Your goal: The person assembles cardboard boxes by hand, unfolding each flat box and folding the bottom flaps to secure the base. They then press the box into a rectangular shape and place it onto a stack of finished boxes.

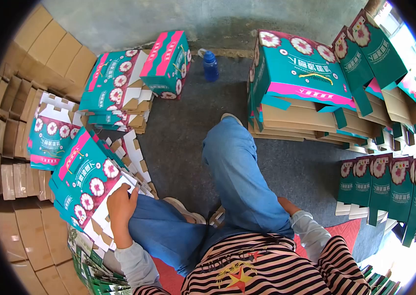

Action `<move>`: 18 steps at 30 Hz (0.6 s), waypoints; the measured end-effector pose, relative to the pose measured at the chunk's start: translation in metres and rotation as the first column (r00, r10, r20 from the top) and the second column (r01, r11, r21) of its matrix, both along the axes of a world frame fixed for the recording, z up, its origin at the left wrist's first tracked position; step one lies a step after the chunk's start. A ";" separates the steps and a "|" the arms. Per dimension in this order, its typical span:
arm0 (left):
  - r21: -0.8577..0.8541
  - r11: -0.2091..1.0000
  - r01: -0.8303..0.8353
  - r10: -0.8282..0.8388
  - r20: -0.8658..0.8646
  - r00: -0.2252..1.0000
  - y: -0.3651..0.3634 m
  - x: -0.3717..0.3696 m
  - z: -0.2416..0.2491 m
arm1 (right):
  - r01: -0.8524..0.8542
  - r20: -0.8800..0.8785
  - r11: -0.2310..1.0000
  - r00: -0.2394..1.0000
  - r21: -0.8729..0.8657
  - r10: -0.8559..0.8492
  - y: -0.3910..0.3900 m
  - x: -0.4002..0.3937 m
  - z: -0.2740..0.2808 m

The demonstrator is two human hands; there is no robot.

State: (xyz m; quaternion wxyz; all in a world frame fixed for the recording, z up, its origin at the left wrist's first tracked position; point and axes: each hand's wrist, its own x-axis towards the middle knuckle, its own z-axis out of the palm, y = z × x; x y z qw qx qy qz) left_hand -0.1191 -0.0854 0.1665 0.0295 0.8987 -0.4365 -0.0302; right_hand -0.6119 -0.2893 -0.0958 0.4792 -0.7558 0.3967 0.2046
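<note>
"Since the blue bottle (210, 67) is easy to spot, use it as reference. Biggest stuff?"

"Brown boxes (36, 236), stacked far left of bottle. Big carton stack (301, 69) to its right, teal and pink, flaps sticking out."

"Next size down?"

"Printed carton stack (87, 177): left of bottle and closer to the wearer, tilted, white flaps (102, 211) toward the wearer's leg. Flat carton pile (107, 83) left of bottle too, nearer the wall. Row of narrow cartons (385, 187) well right of bottle, closer to the wearer."

"Anything between bottle and flat pile?"

"Standing carton (163, 61), upright, just left of bottle."

"Hands?"

"Both on the wearer's side of bottle. Left hand (122, 211) off to its left, at the flap edge of the printed stack. Fingers part bent, slightly spread. Can't tell if they pinch a flap."

"Right hand?"

"Right hand (289, 205) off to bottle's right, beside the thigh. Fingers hidden by the leg; opening and hold can't be told."
</note>
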 end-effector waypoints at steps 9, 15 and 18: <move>-0.005 1.000 -0.021 0.021 0.008 1.000 0.007 0.000 0.003 | -0.025 -0.002 0.994 1.000 -0.105 0.025 -0.006 0.000 -0.010; 0.026 0.999 -0.040 0.040 -0.011 0.999 -0.001 -0.001 0.003 | 0.326 0.103 0.942 0.937 0.075 -0.332 -0.041 0.004 -0.022; -0.073 0.993 -0.096 0.090 -0.083 0.993 -0.002 -0.004 0.008 | 0.390 0.130 0.914 0.906 0.111 -0.402 -0.060 0.012 -0.039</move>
